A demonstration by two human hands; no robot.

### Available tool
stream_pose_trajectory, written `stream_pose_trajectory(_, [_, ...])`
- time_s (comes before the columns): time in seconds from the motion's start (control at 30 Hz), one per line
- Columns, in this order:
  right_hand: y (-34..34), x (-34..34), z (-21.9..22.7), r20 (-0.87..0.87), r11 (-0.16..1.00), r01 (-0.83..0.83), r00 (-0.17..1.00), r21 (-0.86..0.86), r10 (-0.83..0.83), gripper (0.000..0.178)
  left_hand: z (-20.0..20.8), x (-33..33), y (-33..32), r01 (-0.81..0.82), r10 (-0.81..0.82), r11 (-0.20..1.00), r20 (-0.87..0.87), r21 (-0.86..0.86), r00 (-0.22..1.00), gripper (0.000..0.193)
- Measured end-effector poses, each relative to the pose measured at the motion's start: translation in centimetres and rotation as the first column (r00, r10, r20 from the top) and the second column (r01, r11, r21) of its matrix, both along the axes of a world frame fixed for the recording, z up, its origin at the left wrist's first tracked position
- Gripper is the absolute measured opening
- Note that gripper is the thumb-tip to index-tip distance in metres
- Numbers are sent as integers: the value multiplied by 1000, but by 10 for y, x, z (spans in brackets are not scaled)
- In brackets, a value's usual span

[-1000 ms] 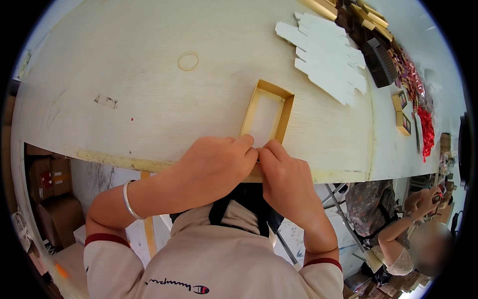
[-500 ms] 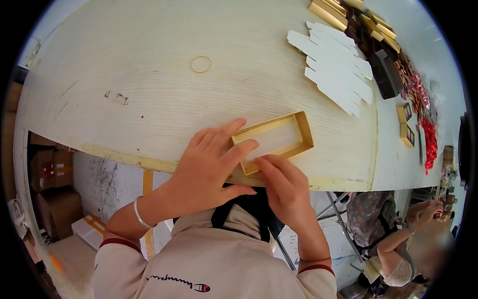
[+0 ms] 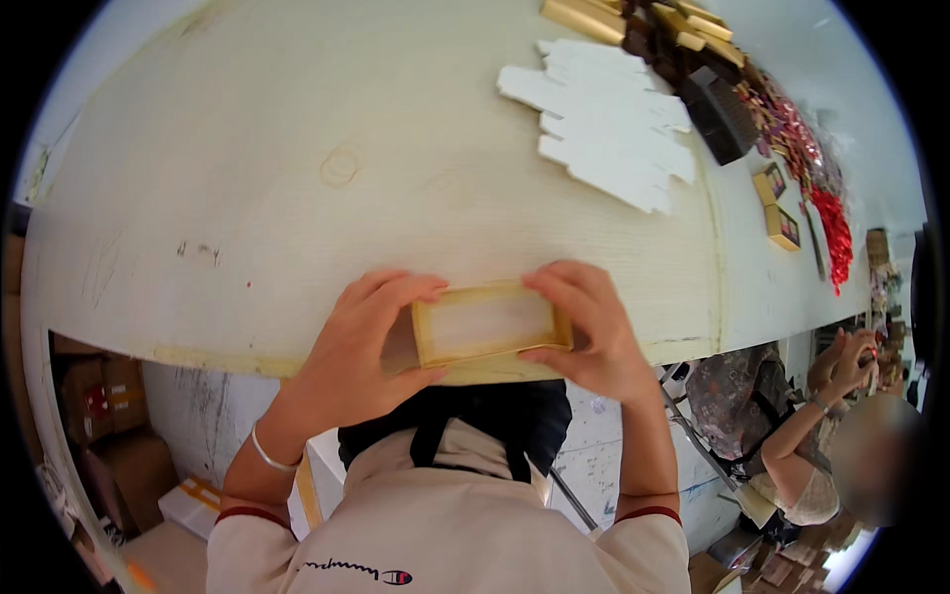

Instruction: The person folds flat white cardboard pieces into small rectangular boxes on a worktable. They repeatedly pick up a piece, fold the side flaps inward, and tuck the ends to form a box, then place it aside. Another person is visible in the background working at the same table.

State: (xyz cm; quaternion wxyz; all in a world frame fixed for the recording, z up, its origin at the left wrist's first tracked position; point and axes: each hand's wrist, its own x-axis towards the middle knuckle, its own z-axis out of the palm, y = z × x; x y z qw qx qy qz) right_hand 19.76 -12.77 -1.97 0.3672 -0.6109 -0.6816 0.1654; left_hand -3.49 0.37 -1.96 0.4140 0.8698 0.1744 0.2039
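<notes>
Open gold box (image 3: 495,353), lower centre of frame, long side crosswise. Left hand (image 3: 351,345): thumb and fingers curved round its left end, gripping near and far corners. Right hand (image 3: 606,332): pinching the right end likewise, thumb on near wall. Beyond, left of centre: thin loop (image 3: 322,170). Upper right of centre: flat white card (image 3: 609,124); past it, black container (image 3: 720,114).
</notes>
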Motion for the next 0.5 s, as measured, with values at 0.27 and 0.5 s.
stream_pose_trajectory(0.27, [-5, 6, 14, 54, 976, -191, 979, -101, 197, 83, -3, -12, 17, 159, -159, 986, 1, -47, 987, 66])
stream_pose_trajectory(0.5, [34, 91, 64, 128, 954, 298, 946, 22, -298, 94, -15, -19, 11, -32, 102, 955, 225, -295, 969, 82])
